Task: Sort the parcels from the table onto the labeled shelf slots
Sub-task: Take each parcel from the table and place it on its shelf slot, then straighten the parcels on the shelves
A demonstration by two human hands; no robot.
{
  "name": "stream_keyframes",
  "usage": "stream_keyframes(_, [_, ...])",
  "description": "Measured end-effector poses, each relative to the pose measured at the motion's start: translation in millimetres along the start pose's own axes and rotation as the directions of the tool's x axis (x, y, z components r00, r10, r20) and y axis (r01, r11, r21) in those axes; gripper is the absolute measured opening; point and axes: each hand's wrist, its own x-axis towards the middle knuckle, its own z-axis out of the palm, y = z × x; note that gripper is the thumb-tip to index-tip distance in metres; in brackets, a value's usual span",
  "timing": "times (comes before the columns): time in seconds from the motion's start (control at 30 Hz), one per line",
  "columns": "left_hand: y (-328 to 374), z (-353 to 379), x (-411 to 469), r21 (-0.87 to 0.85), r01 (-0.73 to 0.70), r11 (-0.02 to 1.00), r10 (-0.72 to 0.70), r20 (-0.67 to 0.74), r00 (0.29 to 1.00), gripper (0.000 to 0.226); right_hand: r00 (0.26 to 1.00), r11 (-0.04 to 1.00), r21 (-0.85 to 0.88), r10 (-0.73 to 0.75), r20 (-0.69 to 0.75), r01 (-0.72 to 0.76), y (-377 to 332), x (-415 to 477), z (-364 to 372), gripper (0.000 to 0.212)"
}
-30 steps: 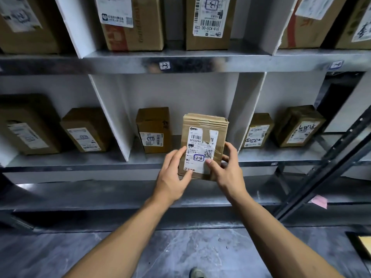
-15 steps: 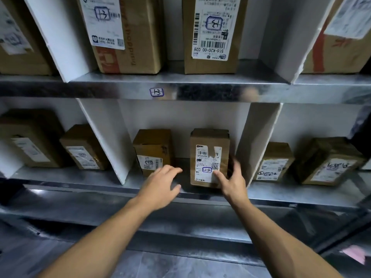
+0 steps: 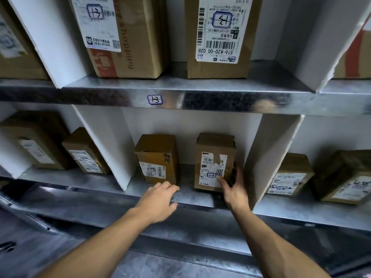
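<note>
A small brown parcel (image 3: 213, 157) with a torn white label marked 2-3 stands upright in the middle slot of the lower shelf (image 3: 192, 195). My right hand (image 3: 233, 187) is at its lower right corner, thumb on the label and fingers along its right side. My left hand (image 3: 158, 199) hovers over the shelf's front edge with loosely curled fingers and holds nothing. A second brown parcel (image 3: 157, 157) stands to the left in the same slot.
White dividers (image 3: 104, 145) (image 3: 269, 157) wall the slot on both sides. Neighbouring slots hold more parcels (image 3: 86, 151) (image 3: 291, 174). The upper shelf (image 3: 220, 101) carries a 1-3 tag (image 3: 154, 99) and two tall boxes (image 3: 124, 37) (image 3: 218, 37). A lower metal shelf lies beneath.
The parcel went from held in both hands in front of the shelf to standing in the slot. My left hand came off it and drew back; my right hand stays at its right side.
</note>
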Motion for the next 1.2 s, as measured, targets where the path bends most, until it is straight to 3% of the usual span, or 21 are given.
stream_keyframes(0.17, [-12.3, 8.6, -4.4, -0.116, -0.033, 0.993, 0.036, 0.031, 0.999, 0.049, 0.995, 0.994, -0.059, 0.097, 0.002, -0.096, 8.8, 5.4, 2.9, 0.065])
stream_keyframes(0.43, [-31.4, 13.7, -19.0, -0.219, -0.059, 0.974, 0.057, -0.015, 0.998, 0.050, 0.991, 0.983, -0.128, 0.134, -0.008, -0.134, 2.6, -7.2, 6.4, 0.061])
stream_keyframes(0.57, [-47.8, 13.0, -34.0, -0.229, -0.090, 0.969, 0.085, -0.031, 0.996, 0.050, 0.986, 0.975, -0.172, 0.126, -0.109, -0.143, -9.5, -29.6, 9.9, 0.063])
stream_keyframes(0.7, [-76.9, 6.9, -53.4, -0.201, -0.066, 0.977, 0.047, -0.099, 0.994, 0.051, 0.979, 0.916, -0.369, 0.095, -0.179, -0.156, -4.9, -72.0, 36.0, 0.044])
stream_keyframes(0.77, [-95.8, 2.4, -68.7, -0.160, -0.042, 0.986, 0.018, -0.148, 0.989, 0.052, 0.990, 0.865, -0.493, 0.028, -0.141, -0.095, -3.5, -97.0, 57.8, 0.039])
stream_keyframes(0.93, [-157.1, -10.5, -121.4, -0.084, 0.026, 0.996, -0.045, -0.231, 0.972, 0.053, 0.975, 0.634, -0.742, -0.183, 0.127, 0.216, -35.3, -148.6, 132.3, 0.041])
stream_keyframes(1.07, [-219.2, -21.3, -170.8, -0.058, 0.109, 0.992, -0.121, -0.258, 0.959, 0.053, 0.897, 0.466, -0.771, -0.309, 0.317, 0.433, -81.6, -178.5, 204.6, 0.041])
stream_keyframes(1.2, [-291.3, -40.4, -224.8, -0.063, 0.218, 0.974, -0.226, -0.329, 0.917, 0.053, 0.807, 0.385, -0.717, -0.386, 0.447, 0.581, -139.9, -204.8, 283.6, 0.044])
